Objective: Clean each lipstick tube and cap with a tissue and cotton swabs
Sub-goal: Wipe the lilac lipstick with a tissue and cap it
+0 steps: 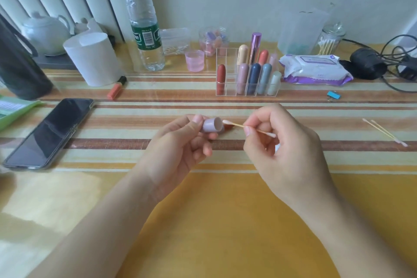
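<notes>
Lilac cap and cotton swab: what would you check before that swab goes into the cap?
1. Left hand grips the lilac cap: ok.
2. Cap's open end faces the cotton swab: ok.
3. Right hand pinches the swab's stick: ok.
4. Swab tip inside the cap: not ok, it sits just outside the rim.
5. Tip clean: cannot tell, too blurred.
6. Dirt inside the cap: cannot tell.
</notes>
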